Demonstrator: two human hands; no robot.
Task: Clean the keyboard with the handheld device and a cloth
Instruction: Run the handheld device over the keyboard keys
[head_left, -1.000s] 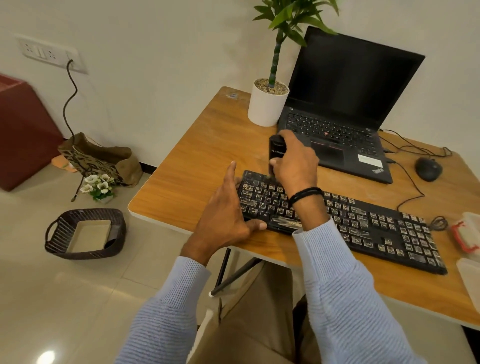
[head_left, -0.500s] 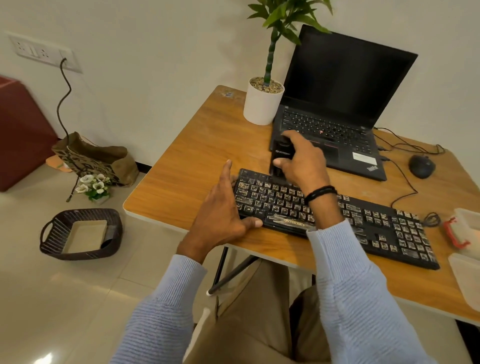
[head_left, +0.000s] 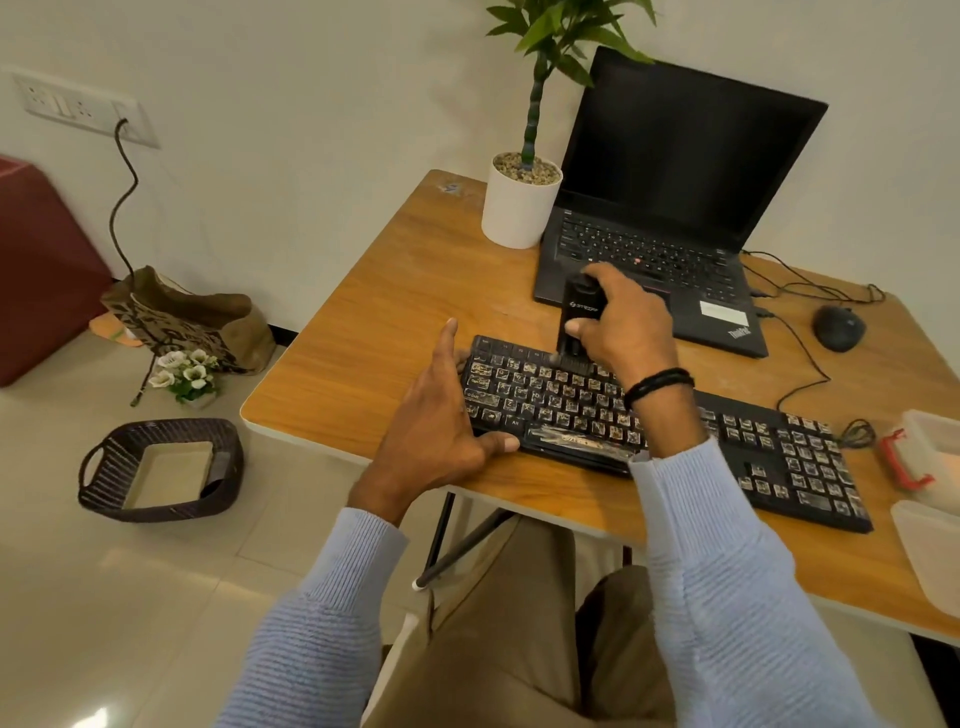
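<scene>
A black keyboard (head_left: 753, 447) with worn, dusty keys lies across the front of the wooden desk (head_left: 363, 374). My right hand (head_left: 623, 327) grips a black handheld device (head_left: 579, 322) upright, its lower end touching the top key rows near the keyboard's left end. My left hand (head_left: 441, 415) braces the keyboard's left end, fingers straight along the side and thumb against the front edge. No cloth is in view.
An open black laptop (head_left: 675, 182) and a white potted plant (head_left: 519, 208) stand behind the keyboard. A mouse (head_left: 837, 327) with cables lies right of the laptop. Plastic containers (head_left: 930, 467) sit at the desk's right edge. A woven basket (head_left: 161, 467) and a paper bag (head_left: 192, 317) are on the floor at left.
My right hand has carried the device a little to the right along the top rows of the keyboard. My left hand has kept its place at the keyboard's left end.
</scene>
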